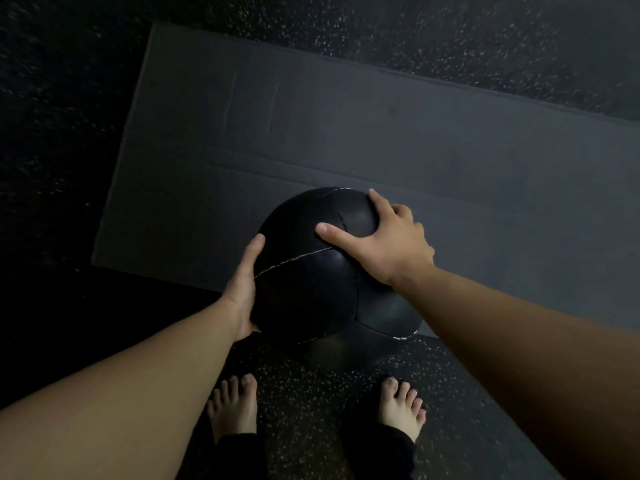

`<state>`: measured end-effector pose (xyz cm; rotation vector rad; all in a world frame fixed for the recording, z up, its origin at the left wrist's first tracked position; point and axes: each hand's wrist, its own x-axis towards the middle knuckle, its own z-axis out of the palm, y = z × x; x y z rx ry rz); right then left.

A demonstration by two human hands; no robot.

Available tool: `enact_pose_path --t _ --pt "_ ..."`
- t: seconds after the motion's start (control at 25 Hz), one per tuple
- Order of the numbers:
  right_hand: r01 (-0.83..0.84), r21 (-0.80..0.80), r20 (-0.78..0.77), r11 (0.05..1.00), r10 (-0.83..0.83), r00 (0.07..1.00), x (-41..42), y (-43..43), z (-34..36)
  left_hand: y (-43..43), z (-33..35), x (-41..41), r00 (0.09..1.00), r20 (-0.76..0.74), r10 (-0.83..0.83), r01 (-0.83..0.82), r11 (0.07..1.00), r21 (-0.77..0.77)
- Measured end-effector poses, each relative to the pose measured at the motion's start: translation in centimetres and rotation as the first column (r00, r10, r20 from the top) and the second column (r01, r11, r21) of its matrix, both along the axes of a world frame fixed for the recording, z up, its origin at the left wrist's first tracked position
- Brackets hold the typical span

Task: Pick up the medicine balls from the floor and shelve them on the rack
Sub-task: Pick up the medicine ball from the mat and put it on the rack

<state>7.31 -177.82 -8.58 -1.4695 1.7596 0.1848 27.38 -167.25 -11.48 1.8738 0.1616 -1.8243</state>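
Observation:
A large black medicine ball [322, 292] with pale stitched seams is in the centre of the head view, at the near edge of a flat cardboard sheet. My left hand [244, 285] cups its left side, thumb up along the curve. My right hand [384, 242] lies spread over its upper right, fingers wrapped across the top. Both hands press against the ball. Whether it rests on the floor or hangs just above it I cannot tell. No rack is in view.
A grey flattened cardboard sheet [346, 133] lies on dark speckled rubber flooring [450, 39]. My two bare feet [232, 407] [401, 407] stand just below the ball. The scene is dim, and the left side is nearly black.

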Motion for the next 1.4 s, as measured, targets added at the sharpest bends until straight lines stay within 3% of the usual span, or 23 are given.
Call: enact_pose_path --t 0.12,0.16,0.2,0.24,0.28,0.32,0.36,0.4,0.44,0.48,0.52,0.56,0.6,0.76,0.88,1.0,1.2,1.4 --pt "0.032 -0.035 0.110 0.999 -0.028 0.994 2.9 0.5 2.4 0.7 1.8 4.1 0.997 0.072 -0.019 0.022 0.999 -0.039" --pt "0.035 -0.050 0.158 0.998 -0.026 0.987 4.6 0.4 3.8 -0.4 2.5 6.8 0.997 0.077 -0.015 0.004 0.989 0.146" --pt "0.035 -0.064 0.208 0.997 -0.021 0.978 6.4 0.0 5.4 0.9 2.7 8.4 0.995 -0.008 0.102 -0.095 0.958 0.271" --pt "0.035 -0.083 0.258 0.996 -0.012 0.966 8.2 -0.6 7.3 4.3 2.7 7.8 0.998 -0.047 -0.038 0.052 0.936 0.348" --pt "0.030 -0.109 0.315 0.994 0.006 0.949 10.6 -1.4 10.0 7.4 2.5 6.9 0.938 -0.007 -0.346 0.323 0.869 0.375" --pt "0.020 -0.135 0.367 0.991 0.031 0.930 13.0 -2.2 13.1 10.0 2.9 6.3 0.802 -0.008 -0.597 0.562 0.749 0.351" --pt "0.010 -0.168 0.419 0.986 0.063 0.906 15.6 -3.1 16.6 10.5 5.1 7.8 0.719 0.072 -0.691 0.653 0.708 0.271" --pt "-0.009 -0.209 0.466 0.978 0.107 0.878 18.3 -4.0 20.6 8.1 10.1 11.7 0.739 0.197 -0.645 0.618 0.764 0.186" --pt "-0.031 -0.254 0.505 0.967 0.160 0.848 21.0 -4.6 24.9 4.1 17.7 17.9 0.841 0.318 -0.438 0.459 0.888 0.011" --pt "-0.051 -0.302 0.536 0.952 0.214 0.817 23.6 -5.0 29.4 1.3 26.5 22.6 0.876 0.385 -0.292 0.367 0.920 -0.138" --pt "-0.067 -0.350 0.561 0.934 0.266 0.784 26.0 -5.3 34.2 -0.1 35.1 27.0 0.892 0.451 -0.034 0.166 0.952 -0.256" --pt "-0.071 -0.388 0.587 0.919 0.306 0.750 28.2 -5.3 38.5 0.4 42.0 29.0 0.833 0.543 0.102 0.078 0.951 -0.299" --pt "-0.066 -0.429 0.612 0.901 0.344 0.712 30.2 -5.2 42.8 1.2 48.0 30.5 0.805 0.533 0.262 -0.007 0.902 -0.432" --pt "-0.071 -0.587 0.668 0.806 0.532 0.520 38.1 -1.6 62.8 6.1 68.9 35.0 0.551 0.549 0.628 -0.100 0.703 -0.704" --pt "-0.042 -0.686 0.668 0.726 0.652 0.360 43.4 2.6 76.0 12.4 82.7 37.4 0.341 0.611 0.715 -0.034 0.658 -0.752" --pt "0.003 -0.768 0.626 0.640 0.750 0.214 48.8 7.3 86.7 18.8 93.5 39.8 0.160 0.578 0.800 0.024 0.582 -0.813" --pt "0.075 -0.817 0.574 0.572 0.819 0.008 58.3 16.3 98.9 29.5 105.4 46.5 -0.011 0.498 0.867 0.100 0.496 -0.862" --pt "0.072 -0.809 0.571 0.583 0.809 -0.138 67.4 24.6 104.0 38.7 111.3 52.7 -0.126 0.511 0.850 0.142 0.525 -0.839"
